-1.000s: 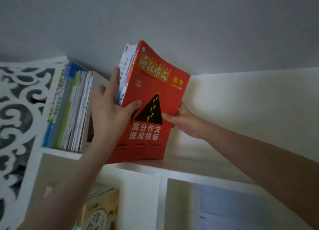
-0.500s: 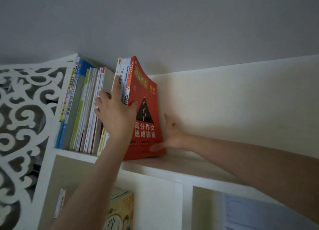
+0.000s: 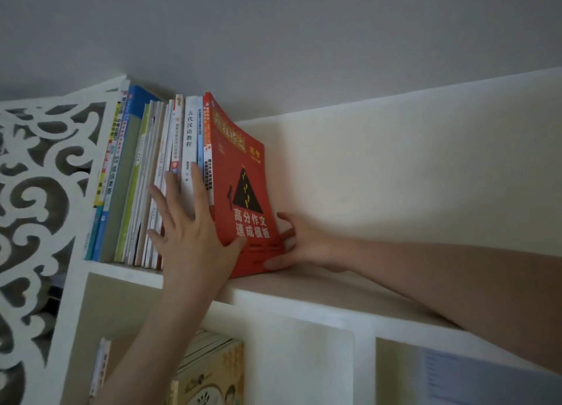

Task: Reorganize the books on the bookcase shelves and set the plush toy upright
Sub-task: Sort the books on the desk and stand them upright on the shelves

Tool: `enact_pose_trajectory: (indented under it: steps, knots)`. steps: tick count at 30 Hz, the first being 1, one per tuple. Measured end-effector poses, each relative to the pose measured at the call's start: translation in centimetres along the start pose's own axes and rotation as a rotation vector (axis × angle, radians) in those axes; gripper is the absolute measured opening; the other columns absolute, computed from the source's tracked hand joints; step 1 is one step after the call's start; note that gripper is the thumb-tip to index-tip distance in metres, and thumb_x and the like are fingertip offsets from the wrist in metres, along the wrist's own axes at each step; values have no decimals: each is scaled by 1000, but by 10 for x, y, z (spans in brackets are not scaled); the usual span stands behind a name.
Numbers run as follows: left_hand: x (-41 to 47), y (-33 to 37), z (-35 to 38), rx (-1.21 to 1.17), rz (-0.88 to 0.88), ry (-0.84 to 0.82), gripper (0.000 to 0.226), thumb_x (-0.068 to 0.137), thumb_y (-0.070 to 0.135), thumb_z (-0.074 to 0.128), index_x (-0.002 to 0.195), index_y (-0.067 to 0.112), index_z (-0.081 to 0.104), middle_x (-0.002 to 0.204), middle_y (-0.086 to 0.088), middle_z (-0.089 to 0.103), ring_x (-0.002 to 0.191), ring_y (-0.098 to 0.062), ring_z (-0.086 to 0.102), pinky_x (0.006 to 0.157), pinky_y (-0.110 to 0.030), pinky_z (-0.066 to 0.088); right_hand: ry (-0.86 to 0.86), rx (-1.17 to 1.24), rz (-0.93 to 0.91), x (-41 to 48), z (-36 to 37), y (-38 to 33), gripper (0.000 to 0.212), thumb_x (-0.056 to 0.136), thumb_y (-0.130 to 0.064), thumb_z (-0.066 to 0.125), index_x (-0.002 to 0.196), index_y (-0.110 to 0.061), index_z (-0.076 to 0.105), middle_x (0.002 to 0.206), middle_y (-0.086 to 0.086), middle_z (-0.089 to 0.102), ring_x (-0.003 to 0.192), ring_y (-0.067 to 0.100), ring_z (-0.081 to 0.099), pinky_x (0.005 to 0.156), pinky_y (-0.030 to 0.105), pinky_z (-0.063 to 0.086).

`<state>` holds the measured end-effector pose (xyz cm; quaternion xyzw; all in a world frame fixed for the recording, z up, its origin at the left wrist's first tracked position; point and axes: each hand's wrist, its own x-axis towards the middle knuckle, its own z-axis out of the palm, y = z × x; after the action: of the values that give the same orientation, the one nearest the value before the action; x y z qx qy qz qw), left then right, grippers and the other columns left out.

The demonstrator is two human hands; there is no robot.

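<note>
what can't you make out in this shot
Plush toy: nowhere in the head view, outside the frame.
Yellow book on the lower shelf: head view, cut by the bottom edge and the left forearm.
Thin book spines beside the left hand: head view, titles too small, blurred.

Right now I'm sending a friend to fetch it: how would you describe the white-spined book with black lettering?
On the bookcase's top shelf, a row of books stands at the left end, ending on the right with a red book. Two spines left of that, past a thin blue book, stands the white book. Only its spine is broad, plain white with black characters.
</note>
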<state>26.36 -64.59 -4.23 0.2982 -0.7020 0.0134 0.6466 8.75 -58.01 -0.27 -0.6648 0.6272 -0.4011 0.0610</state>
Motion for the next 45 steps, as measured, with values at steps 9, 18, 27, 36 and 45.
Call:
enact_pose_trajectory:
  steps: [9,18,27,36,45]
  knots:
    - [16,-21,9,47,-38,-37,125,74,32,78,142,30,-28,154,-9,-28,140,-33,-26,108,-67,4,97,-159,-67,31,30,5,99,54,-22,93,137,-19,39,113,-9,55,105,15,58,87,29,53]
    - [23,-25,3,36,-113,-47,129,70,40,80,147,20,-22,155,-8,-25,142,-31,-22,109,-65,-1,79,-40,37,8,23,-10,112,72,-15,82,151,-23,3,96,-12,46,88,-1,50,67,6,46]
    - [3,10,-7,-26,344,242,92,80,18,71,151,21,12,157,-13,4,145,-33,2,116,-48,1,28,35,87,-6,16,-20,117,77,-13,78,150,-27,-13,94,-15,46,94,7,52,81,20,48]
    - [15,4,8,-240,-25,-602,31,85,21,66,115,26,64,102,2,65,93,-12,57,82,-23,39,12,-89,181,-26,2,-24,117,73,-28,81,147,-39,-8,138,5,40,110,20,57,90,34,53]
    - [-13,50,-22,-465,48,-282,27,91,6,54,109,24,64,95,6,67,78,0,62,71,-9,43,24,-263,181,-140,-43,-67,70,82,-26,73,142,-22,37,136,1,48,99,7,57,81,18,48]
